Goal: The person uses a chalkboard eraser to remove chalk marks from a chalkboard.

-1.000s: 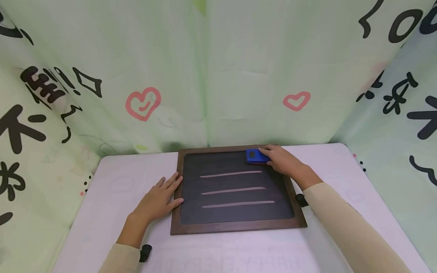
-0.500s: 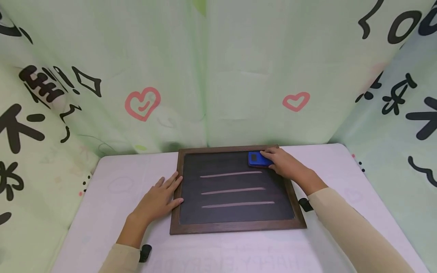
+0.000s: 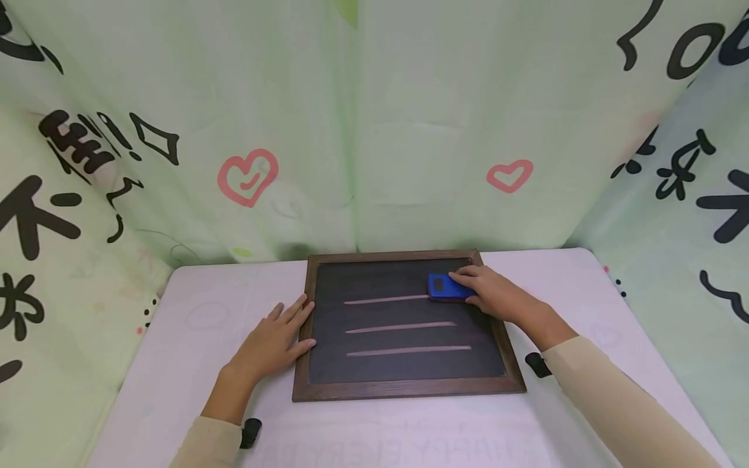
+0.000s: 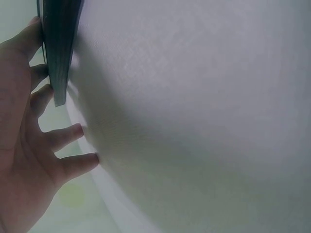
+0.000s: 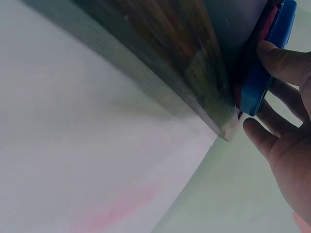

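Right hand (image 3: 497, 296) around blocky blue eraser (image 3: 443, 286)

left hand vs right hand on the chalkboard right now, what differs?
The left hand lies flat with fingers spread; the right hand curls its fingers round a blue eraser. The left hand holds nothing and rests on the chalkboard's left frame edge and the table; the right hand presses the eraser on the dark surface at the right end of the top chalk line. Both wear beige sleeves and touch the board.

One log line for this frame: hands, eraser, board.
right hand: grips eraser at top line's right end | left hand: flat on board left frame | chalk lines: three
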`<state>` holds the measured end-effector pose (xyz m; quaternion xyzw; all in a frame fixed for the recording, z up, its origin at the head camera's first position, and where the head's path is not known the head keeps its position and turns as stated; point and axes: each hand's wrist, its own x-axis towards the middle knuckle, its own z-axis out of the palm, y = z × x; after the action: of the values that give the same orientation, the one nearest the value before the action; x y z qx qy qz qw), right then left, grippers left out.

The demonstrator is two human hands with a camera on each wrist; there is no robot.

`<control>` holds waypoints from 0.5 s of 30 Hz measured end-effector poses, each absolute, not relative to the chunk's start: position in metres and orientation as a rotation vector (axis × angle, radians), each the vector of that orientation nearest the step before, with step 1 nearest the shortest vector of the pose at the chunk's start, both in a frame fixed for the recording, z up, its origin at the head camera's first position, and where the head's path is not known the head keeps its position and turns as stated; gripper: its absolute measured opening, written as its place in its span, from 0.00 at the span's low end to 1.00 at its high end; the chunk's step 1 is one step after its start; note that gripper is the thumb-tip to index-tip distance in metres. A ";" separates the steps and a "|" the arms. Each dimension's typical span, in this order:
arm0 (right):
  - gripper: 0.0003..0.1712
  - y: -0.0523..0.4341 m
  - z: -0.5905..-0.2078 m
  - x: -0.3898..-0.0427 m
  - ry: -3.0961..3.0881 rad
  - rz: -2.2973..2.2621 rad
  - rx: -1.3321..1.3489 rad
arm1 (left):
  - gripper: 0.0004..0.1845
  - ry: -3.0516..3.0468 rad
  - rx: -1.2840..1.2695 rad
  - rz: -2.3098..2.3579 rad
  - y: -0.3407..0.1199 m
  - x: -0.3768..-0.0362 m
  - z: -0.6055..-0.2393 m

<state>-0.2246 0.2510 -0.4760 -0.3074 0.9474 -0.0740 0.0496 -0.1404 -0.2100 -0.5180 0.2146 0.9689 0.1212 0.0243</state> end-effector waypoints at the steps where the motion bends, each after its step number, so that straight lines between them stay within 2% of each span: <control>1: 0.33 0.252 -0.476 -0.223 2.879 -0.236 -0.950 | 0.40 2.997 0.666 0.373 -0.210 -0.141 -0.518; 15: 0.34 0.253 -0.475 -0.216 2.853 -0.267 -1.071 | 0.40 2.988 0.665 0.381 -0.209 -0.140 -0.515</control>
<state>-0.2159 0.2528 -0.4748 -0.3497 0.9319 -0.0872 0.0412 -0.1402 -0.2087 -0.5154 0.2155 0.9682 0.1236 0.0282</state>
